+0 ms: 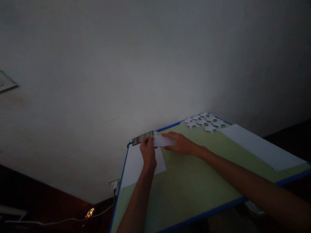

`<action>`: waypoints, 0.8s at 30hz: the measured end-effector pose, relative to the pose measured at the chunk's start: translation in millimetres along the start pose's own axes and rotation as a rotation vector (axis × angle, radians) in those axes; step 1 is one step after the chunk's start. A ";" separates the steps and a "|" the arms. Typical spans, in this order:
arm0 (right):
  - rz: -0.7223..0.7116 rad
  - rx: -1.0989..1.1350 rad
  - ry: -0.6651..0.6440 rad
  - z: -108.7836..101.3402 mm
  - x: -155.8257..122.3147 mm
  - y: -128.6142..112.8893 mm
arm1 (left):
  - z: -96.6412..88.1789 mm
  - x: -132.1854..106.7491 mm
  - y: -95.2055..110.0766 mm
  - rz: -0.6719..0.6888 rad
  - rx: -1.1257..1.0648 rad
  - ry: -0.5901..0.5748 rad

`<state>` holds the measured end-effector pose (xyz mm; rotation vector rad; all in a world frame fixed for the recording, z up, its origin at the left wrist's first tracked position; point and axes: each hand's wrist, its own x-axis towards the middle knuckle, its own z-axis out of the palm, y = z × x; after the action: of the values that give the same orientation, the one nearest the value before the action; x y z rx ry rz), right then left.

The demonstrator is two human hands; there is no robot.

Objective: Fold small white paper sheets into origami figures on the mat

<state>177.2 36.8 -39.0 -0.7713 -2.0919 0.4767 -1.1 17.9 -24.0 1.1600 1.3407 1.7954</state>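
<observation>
A small strip of white paper (161,141) lies near the far edge of a green board. My left hand (147,152) pinches its left end with closed fingers. My right hand (181,143) lies over the strip's right part, fingers stretched out and pressing it down. Under the hands sits a larger white sheet (134,166).
The green board (194,184) has a blue rim. A pile of several small folded white paper shapes (205,122) lies at its far corner. A long white sheet (262,147) covers its right side. A dark phone-like object (142,138) lies by the far edge. A wall socket (114,185) and cable are at left.
</observation>
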 end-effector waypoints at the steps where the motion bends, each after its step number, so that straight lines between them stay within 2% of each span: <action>1: 0.016 0.019 0.015 0.1 0.7 1.1 | 1.0 -1.2 1.5 -0.009 -0.024 -0.024; 6: 0.148 0.199 0.121 -1.5 6.9 3.7 | 7.5 -11.0 10.7 -0.034 -0.144 -0.175; 11: 0.189 0.329 0.090 -3.2 10.4 -1.9 | 11.5 -17.6 9.0 0.046 0.045 -0.337; 14: 0.163 0.324 0.089 -4.5 10.3 -4.2 | 11.6 -16.4 2.3 0.060 0.088 -0.336; 20: 0.230 0.195 0.191 -6.2 11.8 7.1 | 8.3 -12.3 -3.7 0.079 0.066 -0.299; 24: 0.256 0.279 0.311 -6.3 14.8 18.6 | 6.6 -10.7 -5.8 0.096 0.080 -0.304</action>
<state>182.0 60.9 -37.5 -0.8879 -1.6072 0.7211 9.4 13.3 -31.9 1.4950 1.2030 1.5630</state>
